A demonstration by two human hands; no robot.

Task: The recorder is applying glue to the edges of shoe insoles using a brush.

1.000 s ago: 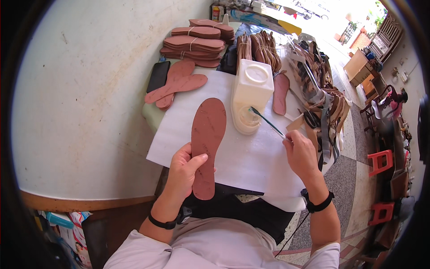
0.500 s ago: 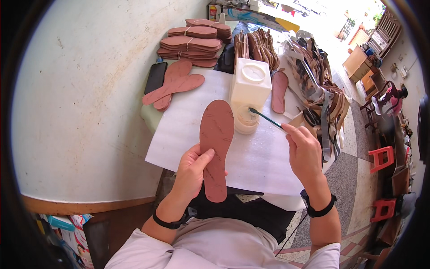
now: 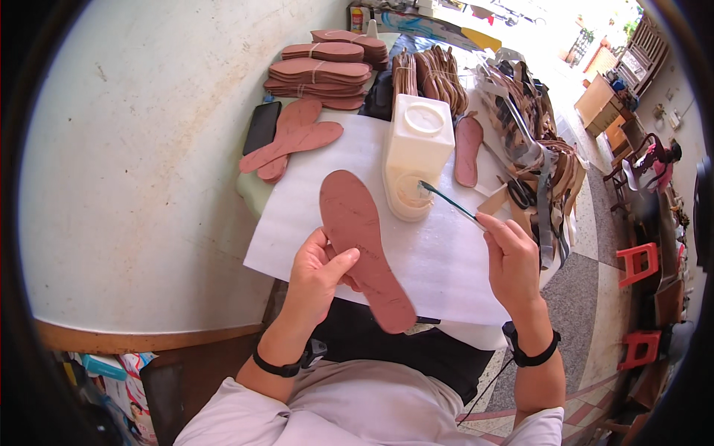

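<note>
Insole [image 3: 366, 249] swung since the earlier frame: wide end now leaning left, narrow end out right.
Left hand [image 3: 316, 271] pinches it, thumb on top, fingers beneath, above the near edge of the white sheet [image 3: 290, 223]. Right hand [image 3: 513, 256], near the sheet's right edge, pinches a slim green brush [image 3: 451, 201], tip at the white container's [image 3: 422, 145] round cup. Crossed insoles [image 3: 297, 143] at far left corner.
</note>
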